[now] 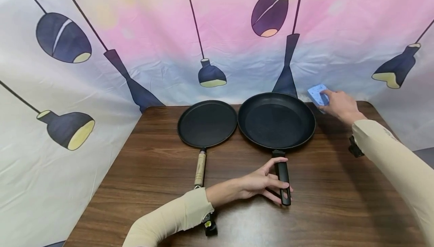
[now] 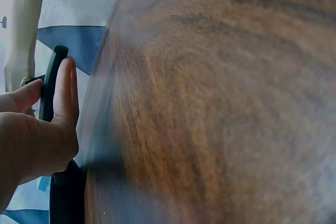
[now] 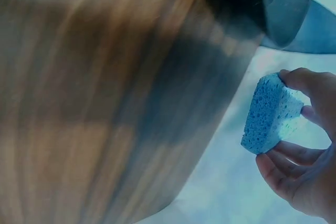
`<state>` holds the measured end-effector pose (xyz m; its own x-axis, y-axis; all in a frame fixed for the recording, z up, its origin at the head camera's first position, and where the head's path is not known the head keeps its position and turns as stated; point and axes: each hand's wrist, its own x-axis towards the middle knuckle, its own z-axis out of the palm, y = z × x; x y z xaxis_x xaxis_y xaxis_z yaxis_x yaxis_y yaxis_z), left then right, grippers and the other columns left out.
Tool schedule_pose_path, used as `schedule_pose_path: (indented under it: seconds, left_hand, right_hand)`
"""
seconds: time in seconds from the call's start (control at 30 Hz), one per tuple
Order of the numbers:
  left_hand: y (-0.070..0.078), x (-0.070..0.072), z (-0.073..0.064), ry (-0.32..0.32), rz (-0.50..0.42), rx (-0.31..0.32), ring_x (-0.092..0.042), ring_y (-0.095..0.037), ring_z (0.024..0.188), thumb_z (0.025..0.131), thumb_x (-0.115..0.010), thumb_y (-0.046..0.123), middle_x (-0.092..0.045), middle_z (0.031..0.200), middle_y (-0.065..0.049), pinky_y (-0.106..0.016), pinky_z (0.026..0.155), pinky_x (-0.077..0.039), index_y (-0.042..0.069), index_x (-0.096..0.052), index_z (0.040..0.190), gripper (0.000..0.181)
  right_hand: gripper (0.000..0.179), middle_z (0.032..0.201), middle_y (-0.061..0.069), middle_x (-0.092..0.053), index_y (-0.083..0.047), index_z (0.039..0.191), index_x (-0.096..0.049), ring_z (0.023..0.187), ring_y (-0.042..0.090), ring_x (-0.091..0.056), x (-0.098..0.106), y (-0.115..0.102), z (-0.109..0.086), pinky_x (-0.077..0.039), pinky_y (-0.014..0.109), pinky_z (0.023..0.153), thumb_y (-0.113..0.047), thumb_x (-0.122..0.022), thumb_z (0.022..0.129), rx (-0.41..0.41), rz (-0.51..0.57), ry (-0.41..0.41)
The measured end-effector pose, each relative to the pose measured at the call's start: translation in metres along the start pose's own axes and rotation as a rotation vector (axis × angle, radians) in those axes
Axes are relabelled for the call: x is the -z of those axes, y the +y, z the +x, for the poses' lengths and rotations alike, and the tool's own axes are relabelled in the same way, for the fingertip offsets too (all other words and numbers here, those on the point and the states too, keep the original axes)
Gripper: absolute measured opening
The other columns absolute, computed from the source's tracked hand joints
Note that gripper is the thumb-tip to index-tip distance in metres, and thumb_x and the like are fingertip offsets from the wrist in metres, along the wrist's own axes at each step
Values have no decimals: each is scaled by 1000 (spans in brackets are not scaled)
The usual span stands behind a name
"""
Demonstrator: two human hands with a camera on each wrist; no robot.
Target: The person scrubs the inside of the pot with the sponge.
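Observation:
A deep black frying pan point(image 1: 276, 122) sits at the back of the table, right of a flat black griddle pan point(image 1: 207, 123) with a wooden handle point(image 1: 200, 168). My left hand point(image 1: 259, 183) holds the frying pan's black handle point(image 1: 283, 173) between thumb and fingers; the left wrist view shows this handle point(image 2: 51, 87) pinched near its end. Beyond the frying pan's right rim, my right hand point(image 1: 340, 105) pinches a blue sponge point(image 1: 318, 94), held up off the table. The right wrist view shows the porous sponge point(image 3: 265, 114) between thumb and fingertips.
Both pans rest on a brown wood-grain table point(image 1: 162, 186), their rims close together. Behind the table hangs a cloth backdrop point(image 1: 152, 32) printed with lamps. The right forearm's sleeve point(image 1: 393, 164) crosses above the table's right side.

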<state>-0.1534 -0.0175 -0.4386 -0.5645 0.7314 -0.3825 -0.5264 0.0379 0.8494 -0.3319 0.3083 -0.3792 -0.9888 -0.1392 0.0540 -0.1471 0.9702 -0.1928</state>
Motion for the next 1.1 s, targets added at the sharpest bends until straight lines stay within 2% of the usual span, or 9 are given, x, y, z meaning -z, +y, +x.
schedule_pose_path:
  seconds: [0.17,0.4,0.47,0.57,0.67,0.73,0.83,1.0,1.1]
  left_hand:
    - [2,0,-2,2,16,-4,-75,-29,99,99,-64,2,-73,120,-22,-40,77,-65,40,-32,153,74]
    - [11,5,-3,2,29,28,-69,-45,114,101,-61,1,-71,115,-16,-49,90,-61,38,-32,157,73]
    - [15,7,-4,0,34,34,-69,-43,113,102,-60,1,-71,115,-16,-49,92,-61,37,-32,158,73]
    - [20,10,-7,-8,43,39,-74,-33,102,102,-59,1,-71,116,-18,-46,94,-60,38,-31,160,74]
    - [21,13,-11,-10,31,49,-75,-23,93,102,-59,1,-71,119,-21,-44,97,-59,39,-32,159,74]
    - [21,15,-14,-8,34,50,-74,-22,92,102,-60,1,-70,121,-22,-43,97,-59,39,-35,158,72]
    - [22,22,-19,-15,48,44,-74,-30,103,102,-59,2,-67,126,-21,-42,99,-58,36,-39,156,67]
    - [24,40,-29,-9,90,11,-66,-40,122,105,-56,6,-63,136,-27,-43,102,-57,23,-38,158,58]
    - [28,52,-38,20,189,-19,-62,-38,129,106,-55,9,-61,140,-27,-43,107,-54,16,-35,160,58]
  right_hand:
    - [63,127,46,-50,3,145,-42,101,58,-58,-1,16,-11,-53,60,66,-28,-67,96,-56,23,-51]
    - [66,136,47,-42,7,144,-41,110,64,-53,2,28,-20,-51,67,79,-29,-68,95,-138,15,-207]
    - [66,135,48,-42,7,142,-44,110,64,-52,2,29,-21,-51,68,79,-32,-69,94,-145,6,-226]
    - [65,132,48,-43,7,139,-46,110,65,-52,0,29,-22,-51,67,79,-35,-68,95,-148,4,-242]
    - [68,133,49,-42,8,141,-43,111,65,-52,-5,27,-25,-52,67,79,-37,-66,96,-154,0,-263]
    - [72,133,50,-41,9,145,-38,112,66,-51,-9,25,-26,-52,67,81,-38,-65,97,-162,-10,-278]
    - [76,134,50,-41,10,148,-32,113,66,-51,-13,22,-28,-53,66,82,-38,-63,98,-171,-24,-293]
    - [76,136,49,-41,13,149,-29,114,64,-52,-14,22,-33,-54,62,78,-35,-61,100,-179,-53,-307]
    - [80,138,49,-40,13,150,-26,116,63,-51,-15,24,-35,-54,62,79,-38,-61,100,-172,-72,-325]
